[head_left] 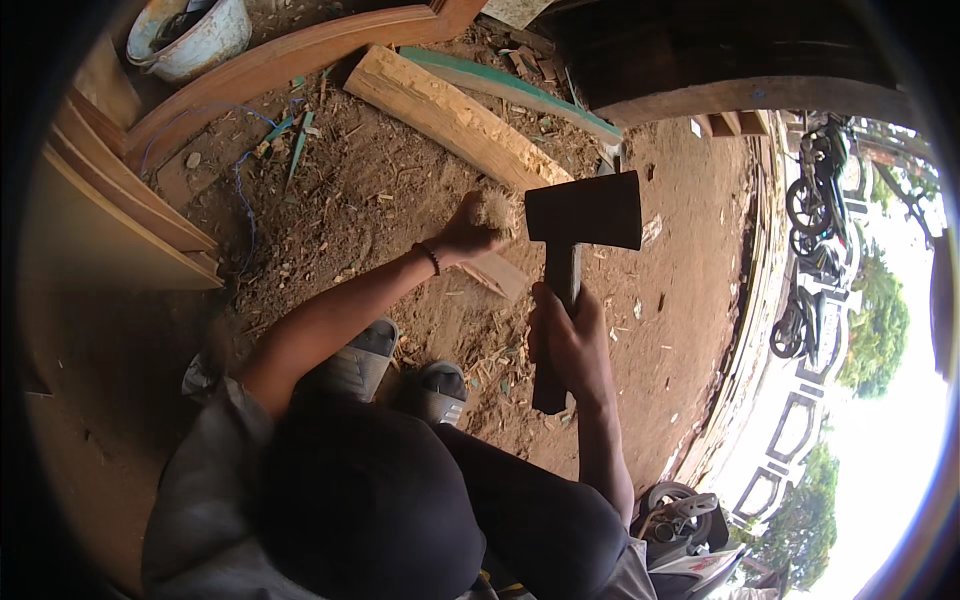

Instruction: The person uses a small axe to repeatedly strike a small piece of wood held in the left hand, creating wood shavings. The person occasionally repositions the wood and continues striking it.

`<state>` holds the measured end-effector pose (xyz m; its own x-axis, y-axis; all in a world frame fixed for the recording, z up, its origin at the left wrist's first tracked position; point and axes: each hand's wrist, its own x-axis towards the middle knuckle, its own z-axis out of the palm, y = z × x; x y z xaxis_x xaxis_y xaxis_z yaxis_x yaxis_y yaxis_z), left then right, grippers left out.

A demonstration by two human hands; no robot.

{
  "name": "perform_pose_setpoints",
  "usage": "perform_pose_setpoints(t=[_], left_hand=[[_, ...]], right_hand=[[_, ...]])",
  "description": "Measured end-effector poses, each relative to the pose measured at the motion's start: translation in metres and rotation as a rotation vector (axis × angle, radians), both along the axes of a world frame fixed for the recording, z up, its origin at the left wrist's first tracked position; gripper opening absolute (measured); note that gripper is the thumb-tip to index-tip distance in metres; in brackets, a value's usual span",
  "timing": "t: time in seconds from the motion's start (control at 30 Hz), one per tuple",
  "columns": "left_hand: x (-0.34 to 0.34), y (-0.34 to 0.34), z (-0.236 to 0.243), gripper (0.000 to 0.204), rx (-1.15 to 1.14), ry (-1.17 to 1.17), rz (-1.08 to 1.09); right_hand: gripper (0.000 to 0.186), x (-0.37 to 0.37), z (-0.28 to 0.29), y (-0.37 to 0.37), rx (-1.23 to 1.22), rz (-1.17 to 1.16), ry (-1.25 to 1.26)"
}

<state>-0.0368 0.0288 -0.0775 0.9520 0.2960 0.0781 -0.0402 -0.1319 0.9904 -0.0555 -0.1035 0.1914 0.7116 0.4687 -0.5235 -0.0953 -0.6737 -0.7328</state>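
Closest are the person's knees (pixel 370 490) in dark cloth, with two grey sandals (pixel 365 362) on the dirt just beyond them. The right hand (pixel 575 345) is closed around the handle of an axe (pixel 583 212), which is raised over the ground. The grip sits partway along the handle, with the dark metal head beyond the thumb side and the butt end sticking out below the fist. The head's wider edge faces away from the other hand. The axe is probably stiff and top-heavy, so the handle is the place to hold it.

To its left, the left hand (pixel 462 235) grips a piece of wood (pixel 496 213), its pale, rough end showing above the fingers. The wood looks hard and fairly light, perhaps splintery at that end; its sides, below the top, suit the hold best. It stands just beside the axe head in the view; whether a flat wooden face (pixel 495 277) under the hand belongs to it, I cannot tell.

Farther out, a thick beam (pixel 450 115) lies on chip-strewn dirt, with a green-edged plank (pixel 510 88) behind it. A white bucket (pixel 205 45) and parked motorcycles (pixel 815 200) are beyond.
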Motion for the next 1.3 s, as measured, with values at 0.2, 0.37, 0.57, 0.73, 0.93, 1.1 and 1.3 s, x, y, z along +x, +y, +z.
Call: perform_pose_setpoints(t=[0.2,0.37,0.57,0.73,0.93,1.1,1.3], left_hand=[[-0.011,0.020,0.011,0.030,0.518,-0.251,0.284],[-0.021,0.046,0.050,0.034,-0.001,0.202,0.123],[-0.009,0.063,0.081,0.042,-0.708,-0.252,0.203],[-0.014,0.082,0.101,0.042,-0.627,-0.239,0.165],[-0.036,0.057,0.111,0.029,-0.618,-0.215,0.243],[-0.041,0.030,0.102,0.019,-0.622,-0.267,0.336],[-0.025,0.009,0.089,0.027,-0.640,-0.231,0.531]], right_hand=[[0.024,0.000,-0.036,-0.044,-0.003,-0.197,0.069],[0.024,-0.034,-0.113,-0.135,-0.109,-0.523,0.220],[0.023,-0.092,-0.170,-0.194,-0.056,-0.885,0.449],[0.025,-0.101,-0.181,-0.207,-0.010,-0.896,0.528],[0.024,-0.080,-0.173,-0.222,-0.053,-0.795,0.625],[0.025,-0.064,-0.166,-0.230,-0.086,-0.839,0.780],[0.023,-0.062,-0.168,-0.234,-0.011,-0.795,0.798]])
